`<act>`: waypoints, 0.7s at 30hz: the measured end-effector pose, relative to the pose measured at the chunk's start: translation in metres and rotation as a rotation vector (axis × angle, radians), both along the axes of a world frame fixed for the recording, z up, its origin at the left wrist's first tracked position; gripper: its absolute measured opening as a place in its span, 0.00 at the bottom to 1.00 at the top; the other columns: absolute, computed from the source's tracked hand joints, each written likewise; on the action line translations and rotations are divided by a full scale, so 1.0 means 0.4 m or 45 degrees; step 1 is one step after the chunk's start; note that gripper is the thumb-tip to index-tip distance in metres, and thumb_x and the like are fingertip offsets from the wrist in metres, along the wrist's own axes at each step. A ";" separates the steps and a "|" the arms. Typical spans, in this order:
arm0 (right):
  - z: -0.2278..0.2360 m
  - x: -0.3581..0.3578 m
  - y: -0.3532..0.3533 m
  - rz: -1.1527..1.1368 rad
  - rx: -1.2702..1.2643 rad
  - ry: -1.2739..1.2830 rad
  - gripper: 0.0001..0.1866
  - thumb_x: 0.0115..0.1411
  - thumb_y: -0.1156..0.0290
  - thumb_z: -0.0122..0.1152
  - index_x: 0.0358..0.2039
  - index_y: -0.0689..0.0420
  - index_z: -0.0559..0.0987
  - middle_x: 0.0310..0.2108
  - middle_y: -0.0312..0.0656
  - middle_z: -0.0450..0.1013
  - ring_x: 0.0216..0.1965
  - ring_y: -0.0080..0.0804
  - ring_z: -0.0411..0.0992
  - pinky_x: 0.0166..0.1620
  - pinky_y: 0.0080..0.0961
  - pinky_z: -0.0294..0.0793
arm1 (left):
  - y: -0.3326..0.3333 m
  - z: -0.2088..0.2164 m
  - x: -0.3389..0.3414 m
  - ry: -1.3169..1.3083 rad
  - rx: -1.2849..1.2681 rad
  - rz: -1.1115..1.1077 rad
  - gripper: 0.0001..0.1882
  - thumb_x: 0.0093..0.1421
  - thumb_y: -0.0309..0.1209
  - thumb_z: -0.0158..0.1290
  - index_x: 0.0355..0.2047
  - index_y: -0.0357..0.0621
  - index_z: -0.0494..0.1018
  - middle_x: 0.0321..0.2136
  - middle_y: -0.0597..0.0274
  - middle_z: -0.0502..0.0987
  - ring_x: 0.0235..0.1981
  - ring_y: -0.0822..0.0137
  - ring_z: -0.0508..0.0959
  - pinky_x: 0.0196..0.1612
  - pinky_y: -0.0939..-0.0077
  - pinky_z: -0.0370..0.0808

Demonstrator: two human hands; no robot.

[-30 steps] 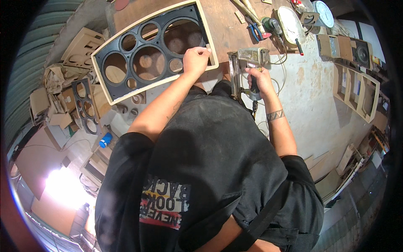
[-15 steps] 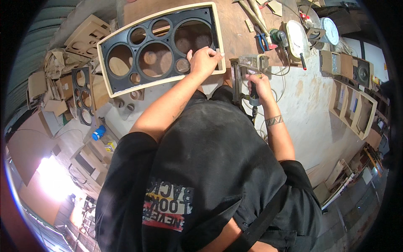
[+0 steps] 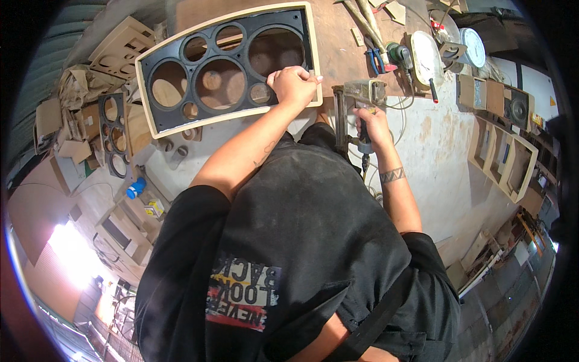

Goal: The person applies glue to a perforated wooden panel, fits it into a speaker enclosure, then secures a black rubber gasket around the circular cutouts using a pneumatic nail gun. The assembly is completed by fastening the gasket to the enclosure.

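A speaker box with a pale wooden rim and a black front panel, cut with several round holes, lies on the brown worktable. My left hand rests over the panel's lower right corner, its fingers bent and closed on the right rim. In my right hand is a nail gun, gripped by its dark handle, with an air hose fitting below. The nail gun stands upright just right of the box, a small gap apart from it. Its trigger is partly hidden by my fingers.
Pliers, a hammer, a green sander and a white tray lie on the worktable. A hose hangs beside my right arm. Another holed black panel stands left; wooden frames stand right.
The whole view has shifted slightly. My left hand stays at the box's right rim, its fingers a little more bunched, and the nail gun stays beside the box.
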State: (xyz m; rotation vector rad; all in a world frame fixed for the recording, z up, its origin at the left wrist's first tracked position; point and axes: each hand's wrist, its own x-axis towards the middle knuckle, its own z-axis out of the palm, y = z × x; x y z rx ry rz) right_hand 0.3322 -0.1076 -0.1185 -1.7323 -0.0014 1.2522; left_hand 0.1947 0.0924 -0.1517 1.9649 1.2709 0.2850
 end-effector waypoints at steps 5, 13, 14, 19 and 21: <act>0.001 0.004 -0.001 0.014 -0.045 -0.009 0.08 0.60 0.71 0.65 0.26 0.57 0.76 0.16 0.34 0.70 0.14 0.22 0.65 0.19 0.25 0.64 | 0.003 0.010 -0.004 -0.030 0.040 -0.009 0.19 0.45 0.49 0.73 0.18 0.50 0.81 0.20 0.64 0.80 0.31 0.58 0.79 0.54 0.60 0.63; -0.008 0.016 0.005 0.059 -0.039 0.000 0.07 0.60 0.71 0.64 0.27 0.57 0.77 0.16 0.33 0.70 0.15 0.21 0.65 0.19 0.24 0.65 | 0.129 -0.010 -0.016 0.249 -0.396 -0.330 0.51 0.43 0.67 0.70 0.46 0.24 0.77 0.47 0.36 0.81 0.49 0.49 0.82 0.56 0.58 0.75; -0.010 0.019 0.005 0.046 -0.039 0.002 0.08 0.60 0.71 0.64 0.25 0.57 0.75 0.16 0.33 0.69 0.14 0.21 0.65 0.19 0.25 0.64 | 0.150 -0.021 -0.011 0.334 -0.479 -0.434 0.54 0.43 0.68 0.68 0.47 0.22 0.77 0.47 0.35 0.81 0.50 0.48 0.82 0.57 0.58 0.75; -0.026 0.048 0.000 0.080 -0.023 -0.035 0.09 0.59 0.70 0.65 0.25 0.57 0.75 0.16 0.32 0.69 0.15 0.21 0.65 0.19 0.25 0.64 | 0.193 -0.040 0.001 0.446 -0.659 -0.703 0.60 0.42 0.78 0.58 0.48 0.24 0.79 0.48 0.34 0.81 0.51 0.46 0.82 0.55 0.58 0.74; -0.035 0.064 -0.003 0.101 -0.052 -0.083 0.09 0.59 0.70 0.66 0.26 0.57 0.75 0.16 0.32 0.69 0.15 0.21 0.65 0.19 0.25 0.64 | 0.180 -0.029 -0.002 0.501 -0.502 -0.682 0.58 0.43 0.79 0.58 0.46 0.26 0.80 0.47 0.36 0.82 0.51 0.46 0.83 0.55 0.57 0.75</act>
